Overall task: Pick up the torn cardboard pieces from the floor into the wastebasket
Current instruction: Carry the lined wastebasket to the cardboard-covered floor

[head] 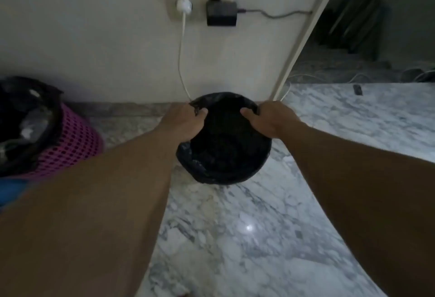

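A round wastebasket (226, 169) lined with a black bag stands on the marble floor close to the wall. My left hand (183, 122) grips its left rim, thumb hooked inside over the bag. On the opposite rim my right hand (268, 118) holds on in the same way. The inside of the basket is too dark to make out. No torn cardboard pieces are in view.
A pink mesh basket (70, 141) with a black bag and rubbish stands at the left. On the wall, a white plug (184, 5) with a hanging cable and a black adapter (221, 13) sit above the wastebasket. A dark doorway (367, 26) opens at right; grey-white marble floor (247, 238) lies in front.
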